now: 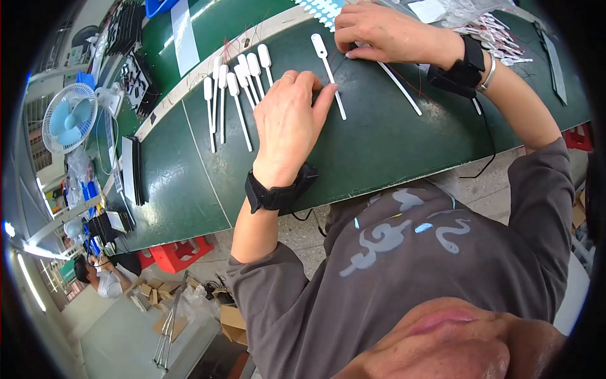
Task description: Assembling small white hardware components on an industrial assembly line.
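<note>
On the green tabletop [379, 151], my left hand [287, 123] rests with its fingers bent down and its thumb apart. The thumb tip meets a slim white plastic stick [328, 69] with a slotted, rounded head. To its right, my right hand [391, 35] has its fingertips pinched together over the head end of another white stick [404, 91], whose shaft sticks out below the palm. That head is mostly hidden by the fingers. Left of my left hand lies a loose row of several similar white sticks [222, 95], some with thin red wires at the head.
A light blue sheet with white tabs [319, 11] lies beyond my right hand. Farther right sit a pile of white wired pieces [495, 38] and a clear plastic bag [461, 9]. A pale rail [183, 85] edges the work area; a fan [69, 118] stands at left.
</note>
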Available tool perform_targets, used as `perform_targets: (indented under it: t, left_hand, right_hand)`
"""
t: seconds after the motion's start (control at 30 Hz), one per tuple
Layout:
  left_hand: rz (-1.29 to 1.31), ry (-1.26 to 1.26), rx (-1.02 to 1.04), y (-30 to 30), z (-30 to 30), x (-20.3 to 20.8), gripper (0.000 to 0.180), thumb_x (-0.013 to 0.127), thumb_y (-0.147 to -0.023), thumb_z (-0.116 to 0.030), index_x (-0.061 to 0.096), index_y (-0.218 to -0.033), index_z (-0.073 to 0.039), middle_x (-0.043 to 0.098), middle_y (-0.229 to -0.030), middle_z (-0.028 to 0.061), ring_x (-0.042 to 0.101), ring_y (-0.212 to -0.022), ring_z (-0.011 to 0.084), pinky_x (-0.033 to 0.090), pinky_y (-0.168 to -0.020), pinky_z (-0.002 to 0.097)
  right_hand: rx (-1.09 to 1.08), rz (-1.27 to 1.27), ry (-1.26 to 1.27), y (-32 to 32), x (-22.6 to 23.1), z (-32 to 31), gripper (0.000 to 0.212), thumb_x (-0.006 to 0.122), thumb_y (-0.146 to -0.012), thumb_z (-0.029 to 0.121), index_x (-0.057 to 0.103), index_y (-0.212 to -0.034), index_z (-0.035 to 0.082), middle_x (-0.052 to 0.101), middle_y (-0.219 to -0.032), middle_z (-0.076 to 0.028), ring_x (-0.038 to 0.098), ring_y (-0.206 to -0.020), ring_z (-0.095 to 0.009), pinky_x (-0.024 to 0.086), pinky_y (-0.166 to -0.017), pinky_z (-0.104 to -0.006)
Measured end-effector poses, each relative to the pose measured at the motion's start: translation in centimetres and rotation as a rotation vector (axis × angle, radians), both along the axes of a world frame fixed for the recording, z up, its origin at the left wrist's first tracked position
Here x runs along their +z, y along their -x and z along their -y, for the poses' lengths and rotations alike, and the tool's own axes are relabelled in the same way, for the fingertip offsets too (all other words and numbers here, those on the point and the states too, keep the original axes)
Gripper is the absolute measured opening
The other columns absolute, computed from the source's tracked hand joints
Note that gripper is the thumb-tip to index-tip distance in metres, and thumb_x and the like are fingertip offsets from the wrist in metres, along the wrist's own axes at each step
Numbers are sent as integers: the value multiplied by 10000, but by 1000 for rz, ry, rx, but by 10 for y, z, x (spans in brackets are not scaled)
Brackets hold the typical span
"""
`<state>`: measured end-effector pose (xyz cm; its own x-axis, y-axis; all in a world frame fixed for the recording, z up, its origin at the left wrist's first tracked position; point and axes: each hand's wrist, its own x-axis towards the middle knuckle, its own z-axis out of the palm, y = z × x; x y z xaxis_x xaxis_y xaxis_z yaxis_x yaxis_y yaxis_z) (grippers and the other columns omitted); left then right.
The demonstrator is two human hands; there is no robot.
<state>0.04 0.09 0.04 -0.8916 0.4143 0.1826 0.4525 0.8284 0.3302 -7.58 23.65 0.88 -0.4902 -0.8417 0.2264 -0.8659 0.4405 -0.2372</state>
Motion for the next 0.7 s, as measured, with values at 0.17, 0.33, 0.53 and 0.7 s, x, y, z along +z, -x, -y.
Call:
perform_targets:
  t: [0.17, 0.33, 0.53, 0.7]
  left_hand:
    - [-92, -102, 26, 9, 7, 11, 231, 725, -876, -258, 660, -839, -39, 647, -797, 98, 653, -704, 272, 501, -598, 389]
    - [30, -513, 163, 16, 35, 34, 168, 696, -919, -192, 693, -937, -24, 692, -811, 64, 660, -659, 152, 510, -583, 285]
    - [59, -1010, 68, 18, 43, 61, 163, 653, -955, -137, 689, -987, 19, 703, -835, 78, 634, -660, 103, 525, -581, 240]
    - [-47, -1222, -287, -28, 72, 159, 499, 626, -947, -376, 582, -1202, 50, 629, -1062, 199, 621, -882, 216, 517, -776, 346]
  right_hand:
    - [207, -215, 319, 3, 2, -15, 151, 654, -854, 131, 579, -952, 46, 581, -955, -142, 559, -964, -331, 450, -868, -416]
    - [-116, 162, 204, -38, 77, -11, 157, 686, -857, 70, 595, -981, 41, 645, -863, -116, 653, -784, -297, 517, -679, -357]
    - [-80, 307, -46, -52, 48, -8, 329, 685, -847, 26, 643, -1164, 103, 651, -1161, -116, 610, -1078, -287, 495, -912, -408]
    - [-378, 50, 554, -96, 96, -60, 228, 664, -840, 44, 622, -1063, 18, 656, -962, -103, 640, -934, -281, 512, -820, -390]
